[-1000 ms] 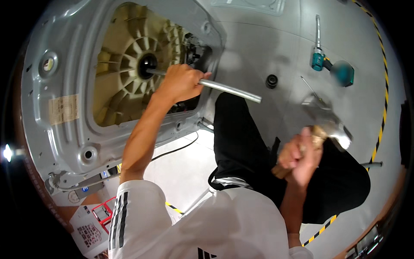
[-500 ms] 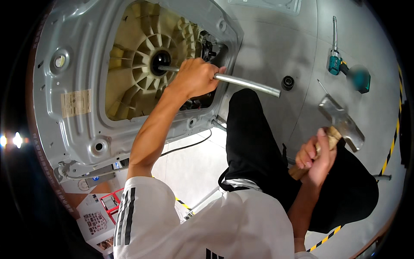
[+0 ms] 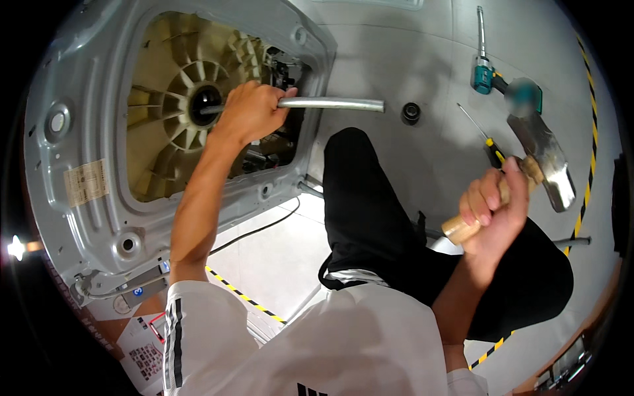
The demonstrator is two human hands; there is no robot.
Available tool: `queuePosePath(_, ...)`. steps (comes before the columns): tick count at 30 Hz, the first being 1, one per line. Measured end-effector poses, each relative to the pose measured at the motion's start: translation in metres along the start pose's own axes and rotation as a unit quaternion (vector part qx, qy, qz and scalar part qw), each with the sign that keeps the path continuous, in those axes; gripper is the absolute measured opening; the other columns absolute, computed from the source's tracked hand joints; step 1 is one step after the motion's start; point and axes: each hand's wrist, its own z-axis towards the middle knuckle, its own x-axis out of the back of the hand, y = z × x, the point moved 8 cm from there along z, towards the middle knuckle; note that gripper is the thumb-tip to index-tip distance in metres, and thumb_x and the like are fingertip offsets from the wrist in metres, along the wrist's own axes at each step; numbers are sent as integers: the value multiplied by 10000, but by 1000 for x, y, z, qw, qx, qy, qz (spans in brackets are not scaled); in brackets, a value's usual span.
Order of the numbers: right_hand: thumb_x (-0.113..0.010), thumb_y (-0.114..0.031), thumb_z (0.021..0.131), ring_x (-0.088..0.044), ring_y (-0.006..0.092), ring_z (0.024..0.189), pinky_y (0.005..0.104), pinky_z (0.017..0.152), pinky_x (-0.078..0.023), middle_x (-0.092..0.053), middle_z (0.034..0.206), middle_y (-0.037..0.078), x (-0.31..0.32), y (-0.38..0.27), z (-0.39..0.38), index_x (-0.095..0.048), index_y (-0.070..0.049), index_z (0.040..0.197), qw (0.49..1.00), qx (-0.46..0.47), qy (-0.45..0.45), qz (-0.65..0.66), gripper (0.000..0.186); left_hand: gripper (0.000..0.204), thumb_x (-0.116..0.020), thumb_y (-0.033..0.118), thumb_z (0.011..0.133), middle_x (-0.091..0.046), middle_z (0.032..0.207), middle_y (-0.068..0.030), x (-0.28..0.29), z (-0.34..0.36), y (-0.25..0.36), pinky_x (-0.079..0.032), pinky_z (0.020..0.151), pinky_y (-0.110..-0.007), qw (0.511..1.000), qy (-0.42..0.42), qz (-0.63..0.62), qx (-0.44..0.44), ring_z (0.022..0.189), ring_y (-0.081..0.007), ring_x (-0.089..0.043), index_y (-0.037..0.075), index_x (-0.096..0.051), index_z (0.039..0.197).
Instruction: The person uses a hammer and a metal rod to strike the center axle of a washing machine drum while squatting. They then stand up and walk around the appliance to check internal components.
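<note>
Your left hand (image 3: pixel 253 113) clamps its fingers around the bar (image 3: pixel 340 103), whose far end is at the tub's (image 3: pixel 153 155) dark hub (image 3: pixel 203 97), while your right hand (image 3: pixel 494 208) wraps its fingers around the hammer's (image 3: pixel 545 158) handle.

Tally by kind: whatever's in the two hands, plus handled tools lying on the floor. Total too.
Metal rod (left hand): 1
Wood-handled hammer (right hand): 1
Yellow-and-black screwdriver (floor): 1
Teal cordless driver with long metal shaft (floor): 1
Total: 4
</note>
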Motion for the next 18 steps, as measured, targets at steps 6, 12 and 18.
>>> queuePosePath(6, -581, -151, 850, -370, 70, 345, 245, 313, -301, -401, 510, -9, -23, 95, -21, -455, -50, 855, 964, -216, -96, -120, 161, 170, -575, 197, 797, -588, 608, -164, -20, -2, 1, -467, 658, -457, 997, -75, 27, 12, 657, -378, -569, 80, -697, 786)
queuePosePath(12, -533, -231, 874, -365, 75, 343, 234, 319, -299, -391, 505, -3, 8, 60, -1, -433, -76, 736, 983, -136, -44, -117, 230, 165, -593, 195, 788, -591, 610, -167, -27, 0, 5, -468, 619, -437, 993, -110, 48, 8, 651, -375, -573, 63, -690, 772)
queuePosePath(18, -578, -201, 848, -413, 55, 380, 228, 332, -309, -440, 521, -19, -5, 104, -7, -485, -69, 733, 939, -219, -111, -239, 198, 189, -579, 228, 787, -625, 679, -156, -43, 1, -4, -477, 659, -455, 986, -125, 109, -11, 704, -359, -603, 85, -701, 812)
